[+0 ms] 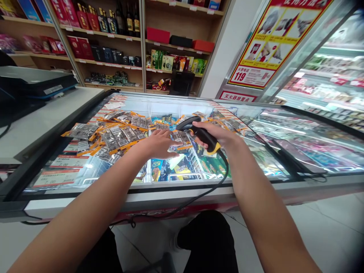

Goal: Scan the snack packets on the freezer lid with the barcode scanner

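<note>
My right hand (pixel 212 132) is wrapped round the handle of a black and yellow barcode scanner (pixel 205 137), its head tilted to the left over the freezer's glass lid (pixel 96 178). From the handle a black cord (pixel 217 186) hangs down past the freezer's front edge. My left hand (pixel 160 144) is stretched out palm down, fingers extended and apart, close to the scanner and above the packets; nothing shows in it. Several small orange-edged snack packets (pixel 119 136) lie heaped on the glass to the left, and more packets (pixel 231 123) lie beyond my right hand.
Under the glass are frozen goods in wire baskets (pixel 196 161). A white counter (pixel 54 117) with a dark device (pixel 36 81) stands at the left. Shelves (pixel 113 64) of boxes and bottles line the back. Another glass-topped freezer section (pixel 307 132) extends to the right.
</note>
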A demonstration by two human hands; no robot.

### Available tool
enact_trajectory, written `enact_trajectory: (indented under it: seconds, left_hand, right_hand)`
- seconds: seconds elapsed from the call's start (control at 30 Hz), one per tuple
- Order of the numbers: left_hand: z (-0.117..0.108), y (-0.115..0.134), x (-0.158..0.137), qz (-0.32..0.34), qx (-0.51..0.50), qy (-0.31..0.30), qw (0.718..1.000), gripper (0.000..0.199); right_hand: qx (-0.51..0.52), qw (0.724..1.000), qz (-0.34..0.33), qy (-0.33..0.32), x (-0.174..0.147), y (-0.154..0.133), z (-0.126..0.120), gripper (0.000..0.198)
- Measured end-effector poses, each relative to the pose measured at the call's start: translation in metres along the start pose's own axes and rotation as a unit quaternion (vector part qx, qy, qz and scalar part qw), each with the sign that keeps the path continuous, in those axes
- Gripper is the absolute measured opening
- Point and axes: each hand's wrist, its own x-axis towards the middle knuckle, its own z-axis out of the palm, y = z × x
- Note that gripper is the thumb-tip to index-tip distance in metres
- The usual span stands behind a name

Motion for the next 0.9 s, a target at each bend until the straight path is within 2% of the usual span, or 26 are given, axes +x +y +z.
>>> enact_trajectory:
  seconds: [0.3, 0.57, 0.9]
  left_hand:
    - [-0.001, -0.007, 0.0, 0.008, -0.003, -0.009, 1.0, 0.06]
    - [-0.01, -0.004, -0.002, -0.013, -0.026, -0.059, 0.998, 0.071]
    - [-0.011, -0.001, -0.002, -0.024, -0.027, -0.045, 0.998, 0.071]
  right_hand:
    - [-0.024, 0.999, -0.023, -0.033, -0.002, 0.003, -0.002, 0.044]
    - [-0.031, 0.998, 0.002, -0.051, -0.001, 0.0, -0.003, 0.045]
    - [-0.036, 0.998, 0.004, -0.048, -0.002, 0.0, -0.001, 0.044]
